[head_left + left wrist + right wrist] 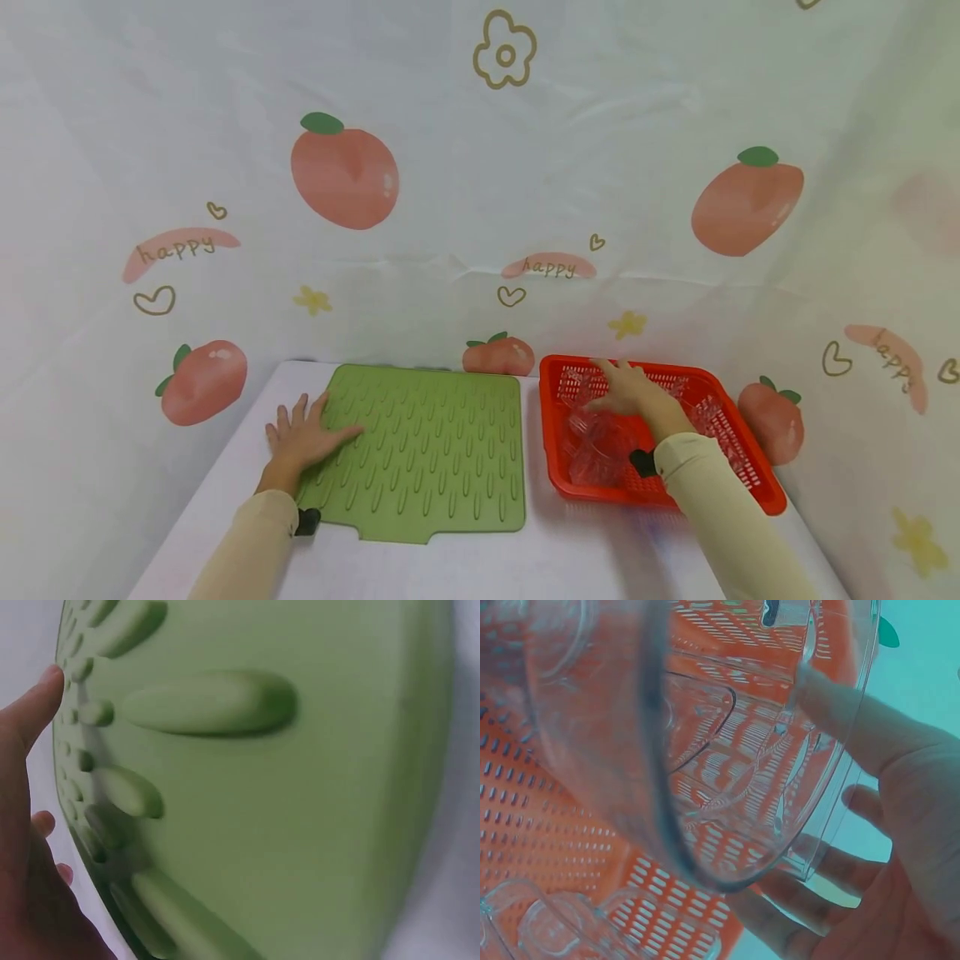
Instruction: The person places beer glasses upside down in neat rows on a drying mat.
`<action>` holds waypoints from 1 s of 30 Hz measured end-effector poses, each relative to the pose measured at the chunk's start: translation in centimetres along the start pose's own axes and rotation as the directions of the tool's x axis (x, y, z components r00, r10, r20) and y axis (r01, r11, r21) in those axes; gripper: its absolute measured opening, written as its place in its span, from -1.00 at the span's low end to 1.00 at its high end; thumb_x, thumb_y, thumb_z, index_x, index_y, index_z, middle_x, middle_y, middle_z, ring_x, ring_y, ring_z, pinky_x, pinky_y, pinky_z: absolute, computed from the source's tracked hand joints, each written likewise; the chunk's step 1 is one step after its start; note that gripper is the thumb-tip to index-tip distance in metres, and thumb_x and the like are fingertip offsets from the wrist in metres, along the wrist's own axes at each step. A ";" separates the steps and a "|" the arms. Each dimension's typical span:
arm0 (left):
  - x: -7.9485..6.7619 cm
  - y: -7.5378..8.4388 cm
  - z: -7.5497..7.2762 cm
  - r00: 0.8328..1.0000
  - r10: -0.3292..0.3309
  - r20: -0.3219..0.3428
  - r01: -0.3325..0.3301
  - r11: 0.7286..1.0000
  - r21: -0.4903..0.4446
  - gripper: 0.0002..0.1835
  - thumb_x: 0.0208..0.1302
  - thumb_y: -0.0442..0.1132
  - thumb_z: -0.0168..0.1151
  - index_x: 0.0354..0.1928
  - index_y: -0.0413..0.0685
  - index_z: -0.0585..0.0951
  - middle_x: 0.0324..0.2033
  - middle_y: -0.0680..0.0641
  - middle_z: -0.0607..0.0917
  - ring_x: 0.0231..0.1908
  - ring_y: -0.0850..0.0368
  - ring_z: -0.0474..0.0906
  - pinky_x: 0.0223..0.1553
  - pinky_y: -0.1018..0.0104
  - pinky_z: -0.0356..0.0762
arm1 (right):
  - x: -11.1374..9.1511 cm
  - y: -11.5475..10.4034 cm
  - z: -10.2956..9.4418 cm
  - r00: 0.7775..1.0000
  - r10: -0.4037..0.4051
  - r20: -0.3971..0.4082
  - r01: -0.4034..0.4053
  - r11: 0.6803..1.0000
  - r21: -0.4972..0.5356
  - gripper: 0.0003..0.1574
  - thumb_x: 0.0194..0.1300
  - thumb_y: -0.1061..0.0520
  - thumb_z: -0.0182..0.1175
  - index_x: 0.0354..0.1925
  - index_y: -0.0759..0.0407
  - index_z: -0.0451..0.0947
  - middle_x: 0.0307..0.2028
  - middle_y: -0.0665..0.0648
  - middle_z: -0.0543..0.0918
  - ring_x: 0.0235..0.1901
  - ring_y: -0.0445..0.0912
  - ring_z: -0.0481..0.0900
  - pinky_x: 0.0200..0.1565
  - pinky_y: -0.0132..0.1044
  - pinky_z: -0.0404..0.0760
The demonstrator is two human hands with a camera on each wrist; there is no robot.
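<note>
My left hand (300, 437) rests on the left edge of a green ridged mat (427, 450), fingers spread and thumb pointing across it. In the left wrist view its raised ridges fill most of the picture, with my thumb (34, 709) at the left. My right hand (630, 392) reaches into a red slotted basket (551, 433), thumb and fingers apart. Several clear plastic containers (600, 450) lie inside. In the right wrist view the rim of one clear container (735, 885) stands close beside my thumb and fingers; whether they touch it is hard to see.
Mat and basket lie side by side on a white-covered table (465, 571), a narrow gap between them. Behind and at the sides hangs a white cloth (450, 167) printed with fruit, hearts and flowers. The basket's right end lies near that cloth.
</note>
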State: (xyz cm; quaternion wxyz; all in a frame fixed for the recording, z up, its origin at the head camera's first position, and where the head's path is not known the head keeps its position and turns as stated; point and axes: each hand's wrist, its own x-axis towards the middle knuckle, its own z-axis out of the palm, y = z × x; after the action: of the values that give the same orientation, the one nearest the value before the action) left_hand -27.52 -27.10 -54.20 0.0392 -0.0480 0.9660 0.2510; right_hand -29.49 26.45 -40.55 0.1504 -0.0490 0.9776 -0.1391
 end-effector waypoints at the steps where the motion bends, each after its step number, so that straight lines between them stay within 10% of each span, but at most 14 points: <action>1: 0.0 -0.3 0.1 1.000 -0.007 -0.001 0.007 1.000 -0.007 0.30 0.05 0.63 0.14 0.62 -0.04 -0.02 0.57 -0.49 -0.17 0.49 -0.71 -0.47 0.33 -0.68 -0.52 | 0.1 0.0 0.1 1.000 0.001 0.000 -0.001 1.000 -0.002 0.22 0.22 -0.18 0.45 0.60 0.09 0.02 0.53 0.54 0.03 0.44 0.57 0.07 0.23 0.57 0.33; 30: -0.2 -0.9 0.8 0.997 -0.055 0.057 0.055 0.998 -0.009 0.25 0.14 0.58 0.13 0.64 -0.02 -0.07 0.58 -0.45 -0.23 0.51 -0.63 -0.55 0.36 -0.63 -0.56 | -0.6 -0.5 -2.9 0.983 -0.137 -0.121 0.137 0.991 -0.006 -0.07 0.23 0.00 0.38 0.46 0.16 0.25 0.37 0.56 0.25 0.19 0.45 0.45 0.11 0.33 0.60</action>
State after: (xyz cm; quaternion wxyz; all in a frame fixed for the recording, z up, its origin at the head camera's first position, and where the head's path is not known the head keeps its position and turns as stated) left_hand -27.20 -27.42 -55.34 0.0734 -0.0675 0.9615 0.2560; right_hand -29.76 26.82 -37.61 0.0808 -0.1074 0.9790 -0.1532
